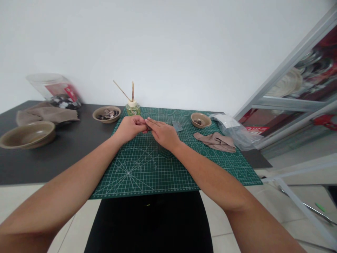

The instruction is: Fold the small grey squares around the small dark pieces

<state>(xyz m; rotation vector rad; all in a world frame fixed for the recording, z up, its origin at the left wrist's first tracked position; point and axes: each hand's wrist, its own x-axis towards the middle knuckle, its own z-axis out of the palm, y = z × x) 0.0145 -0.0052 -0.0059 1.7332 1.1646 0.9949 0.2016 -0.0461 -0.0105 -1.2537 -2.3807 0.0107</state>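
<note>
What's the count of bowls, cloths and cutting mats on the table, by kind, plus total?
Bowls: 3 (large bowl, left small bowl, right small bowl)
Cloths: 2 (left cloth, right cloth)
Cutting mats: 1 (green cutting mat)
Total: 6

Cutting mat (139, 172): plastic-looking, smooth, matt. From its centre: bag (243, 136), two o'clock, clear glossy plastic; cloth (214, 141), three o'clock, wrinkled matt fabric; large bowl (28, 135), nine o'clock, smooth, slightly glossy; sticks (133, 90), eleven o'clock, wood-like.
</note>
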